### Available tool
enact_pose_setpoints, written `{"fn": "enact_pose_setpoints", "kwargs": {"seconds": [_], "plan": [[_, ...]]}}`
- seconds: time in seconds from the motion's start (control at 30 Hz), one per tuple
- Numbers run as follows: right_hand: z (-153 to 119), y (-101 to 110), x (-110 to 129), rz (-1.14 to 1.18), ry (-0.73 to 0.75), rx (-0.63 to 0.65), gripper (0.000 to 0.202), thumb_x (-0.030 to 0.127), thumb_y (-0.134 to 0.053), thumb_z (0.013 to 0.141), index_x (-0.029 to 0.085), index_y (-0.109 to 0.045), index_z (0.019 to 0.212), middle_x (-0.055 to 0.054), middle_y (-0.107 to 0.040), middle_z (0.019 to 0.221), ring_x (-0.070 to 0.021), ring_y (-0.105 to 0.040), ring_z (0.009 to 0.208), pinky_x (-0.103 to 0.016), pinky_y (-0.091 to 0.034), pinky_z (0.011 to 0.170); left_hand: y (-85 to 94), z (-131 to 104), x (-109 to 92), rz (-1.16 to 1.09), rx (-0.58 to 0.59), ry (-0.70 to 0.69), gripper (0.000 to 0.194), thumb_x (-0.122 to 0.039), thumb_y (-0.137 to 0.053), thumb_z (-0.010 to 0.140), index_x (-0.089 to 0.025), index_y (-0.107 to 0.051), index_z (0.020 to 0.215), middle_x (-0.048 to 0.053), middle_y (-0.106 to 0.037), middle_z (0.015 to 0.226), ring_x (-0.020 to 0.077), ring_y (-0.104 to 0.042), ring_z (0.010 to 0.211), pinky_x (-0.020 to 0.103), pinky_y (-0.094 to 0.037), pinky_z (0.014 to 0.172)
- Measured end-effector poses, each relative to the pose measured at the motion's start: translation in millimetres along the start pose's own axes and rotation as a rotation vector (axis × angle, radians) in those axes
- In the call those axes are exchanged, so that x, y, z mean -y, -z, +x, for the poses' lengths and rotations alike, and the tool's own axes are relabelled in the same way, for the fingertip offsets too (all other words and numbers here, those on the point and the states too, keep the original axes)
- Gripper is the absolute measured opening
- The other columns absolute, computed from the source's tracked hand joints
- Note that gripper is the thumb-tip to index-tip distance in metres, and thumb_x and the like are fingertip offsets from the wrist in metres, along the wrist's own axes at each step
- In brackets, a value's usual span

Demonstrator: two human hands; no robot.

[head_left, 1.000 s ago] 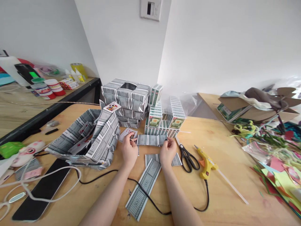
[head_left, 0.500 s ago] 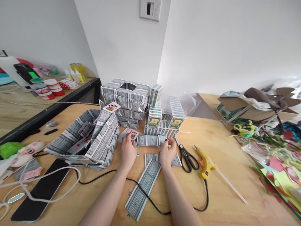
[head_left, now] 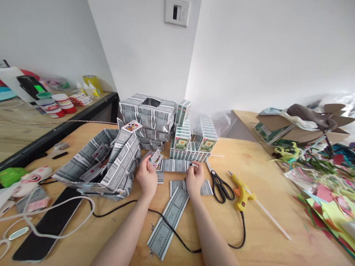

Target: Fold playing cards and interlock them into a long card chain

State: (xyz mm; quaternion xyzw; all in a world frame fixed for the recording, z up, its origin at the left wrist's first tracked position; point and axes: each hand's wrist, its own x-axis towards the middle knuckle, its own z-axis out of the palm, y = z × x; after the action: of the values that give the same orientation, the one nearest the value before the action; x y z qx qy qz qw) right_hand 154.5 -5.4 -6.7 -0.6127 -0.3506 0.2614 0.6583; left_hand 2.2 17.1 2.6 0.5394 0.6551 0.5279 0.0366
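Observation:
My left hand [head_left: 147, 176] is closed on a face-up playing card [head_left: 156, 159], which tilts up from the table beside the card basket. In my right hand [head_left: 195, 177], the fingers pinch the right end of a strip of joined playing cards [head_left: 175, 165] with grey patterned backs. Below it, partly behind my right hand, lies another card strip [head_left: 206, 187]. A longer card strip [head_left: 168, 222] slants toward me between my forearms, with a black cable across it. A short card piece [head_left: 160, 177] shows by my left fingers.
A basket made of cards [head_left: 122, 162] stands at left, a card-covered box [head_left: 149, 114] behind it. Boxed card decks [head_left: 191, 146] are stacked at the back. Black scissors [head_left: 222, 187] and a yellow glue gun [head_left: 244, 192] lie right. A phone [head_left: 47, 225] and white cable lie left.
My left hand has lifted the edge of the face-up card, tilting it off the table. My right hand has shifted slightly left along the strip's end.

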Motion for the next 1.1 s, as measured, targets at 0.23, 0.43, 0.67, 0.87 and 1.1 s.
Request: {"fn": "enact_pose_setpoints", "kwargs": {"seconds": [0.23, 0.43, 0.67, 0.87, 1.1], "plan": [[-7, -3, 13, 0.203, -0.146, 0.435, 0.034, 0.043, -0.043, 0.080, 0.018, -0.047, 0.102, 0.007, -0.050, 0.047, -0.0053, -0.033, 0.027, -0.017, -0.024, 0.029, -0.8, -13, -12, -0.170, 0.124, -0.273, 0.019, -0.021, -0.046, 0.081, -0.017, -0.060, 0.092, 0.007, -0.067, 0.086, 0.0153, -0.062, 0.080, 0.025, -0.048, 0.072], [-5, -5, 7, 0.242, -0.178, 0.444, 0.029, 0.045, -0.050, 0.076, 0.018, -0.046, 0.068, 0.005, -0.052, 0.049, -0.0050, -0.039, 0.031, -0.016, -0.029, 0.031, -5.2, -21, -13, -0.225, 0.337, -0.417, 0.015, -0.021, -0.048, 0.080, -0.018, -0.058, 0.091, 0.005, -0.066, 0.087, 0.0153, -0.061, 0.084, 0.027, -0.048, 0.077], [-2, -6, -2, 0.159, -0.138, 0.331, 0.021, 0.040, -0.053, 0.074, 0.019, -0.052, 0.074, 0.006, -0.044, 0.054, -0.0064, -0.038, 0.036, -0.019, -0.035, 0.033, -6.3, -6, -3, 0.106, 0.250, -0.249, 0.037, -0.009, -0.042, 0.075, -0.012, -0.047, 0.111, 0.014, -0.057, 0.108, 0.0238, -0.051, 0.105, 0.040, -0.040, 0.089], [-2, -5, -3, 0.072, -0.070, 0.336, 0.042, 0.032, -0.050, 0.075, 0.018, -0.047, 0.114, 0.009, -0.036, 0.048, -0.0082, -0.039, 0.035, -0.021, -0.037, 0.036, -6.5, -1, 6, 0.326, 0.310, -0.237, 0.040, -0.016, -0.047, 0.073, -0.007, -0.044, 0.113, 0.018, -0.056, 0.108, 0.0284, -0.051, 0.103, 0.044, -0.037, 0.090], [-2, -6, -5, 0.065, -0.126, 0.345, 0.042, 0.038, -0.051, 0.074, 0.015, -0.050, 0.109, 0.007, -0.043, 0.048, -0.0097, -0.040, 0.034, -0.023, -0.038, 0.036, -4.9, 0, 6, 0.370, 0.314, -0.249, 0.030, -0.016, -0.040, 0.079, -0.011, -0.052, 0.106, 0.014, -0.061, 0.100, 0.0251, -0.055, 0.096, 0.040, -0.039, 0.087]]}}
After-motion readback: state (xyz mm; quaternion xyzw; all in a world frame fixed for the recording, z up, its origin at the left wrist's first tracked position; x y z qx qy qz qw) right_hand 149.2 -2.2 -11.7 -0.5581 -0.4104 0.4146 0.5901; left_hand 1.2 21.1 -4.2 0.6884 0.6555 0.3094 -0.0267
